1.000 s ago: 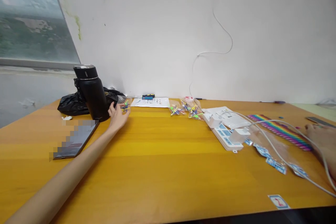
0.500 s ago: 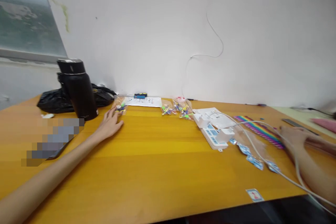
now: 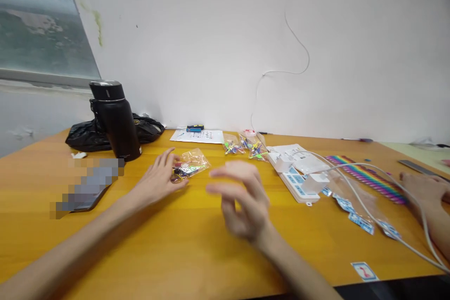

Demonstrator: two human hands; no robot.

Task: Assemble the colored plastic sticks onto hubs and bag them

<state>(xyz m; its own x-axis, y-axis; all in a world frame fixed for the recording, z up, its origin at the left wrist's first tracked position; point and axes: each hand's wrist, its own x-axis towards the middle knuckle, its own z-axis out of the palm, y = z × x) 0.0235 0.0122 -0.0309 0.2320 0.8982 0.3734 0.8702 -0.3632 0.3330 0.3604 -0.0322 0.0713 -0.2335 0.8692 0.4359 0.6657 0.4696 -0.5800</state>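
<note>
A small clear plastic bag (image 3: 190, 166) of colourful little pieces lies on the orange wooden table (image 3: 197, 239), a little in front of me. My left hand (image 3: 158, 181) rests on the table with fingers stretched out, and its thumb and fingertips touch the bag's left end. My right hand (image 3: 242, 200) hovers just right of the bag. Its fingers are spread and empty, and slightly smeared by motion.
At the back left are a black flask (image 3: 116, 121), a black bag (image 3: 82, 134) and a phone (image 3: 87, 187). Along the wall lie a paper sheet (image 3: 198, 136), a screwdriver (image 3: 195, 128) and two more small bags (image 3: 246, 144). On the right are a power strip (image 3: 294, 179), white cable (image 3: 372, 168), rainbow strip (image 3: 369, 177) and another person's hand (image 3: 423, 188).
My left hand has pulled the small bag from beside the flask toward me. My right hand has come into view at the centre, close to the bag.
</note>
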